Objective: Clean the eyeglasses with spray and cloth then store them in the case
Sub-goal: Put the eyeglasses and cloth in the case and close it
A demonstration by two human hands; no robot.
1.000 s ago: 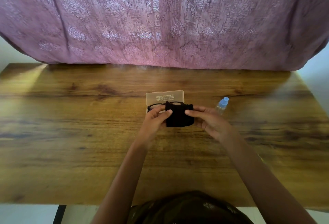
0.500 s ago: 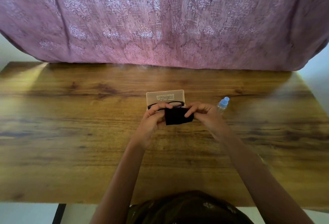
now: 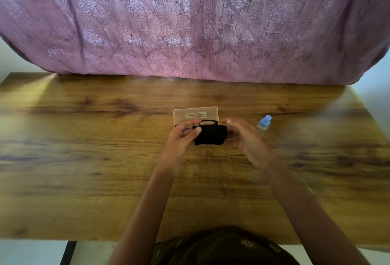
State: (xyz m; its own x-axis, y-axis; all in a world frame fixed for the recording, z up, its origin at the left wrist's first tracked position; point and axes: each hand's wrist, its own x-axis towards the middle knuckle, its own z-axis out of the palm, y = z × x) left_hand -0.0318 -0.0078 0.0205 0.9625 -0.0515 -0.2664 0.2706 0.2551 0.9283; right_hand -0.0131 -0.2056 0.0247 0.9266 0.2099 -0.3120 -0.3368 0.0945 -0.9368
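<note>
While the left hand (image 3: 183, 138) grips eyeglasses (image 3: 206, 121) and cloth (image 3: 211, 136), the right hand (image 3: 247, 138) alongside is unreadably blurred.

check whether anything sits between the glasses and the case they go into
Nothing visible blocks the way. The left hand holds the eyeglasses just in front of the case. The black cloth covers part of them, though. The spray bottle stands off to the right, outside that path.
</note>
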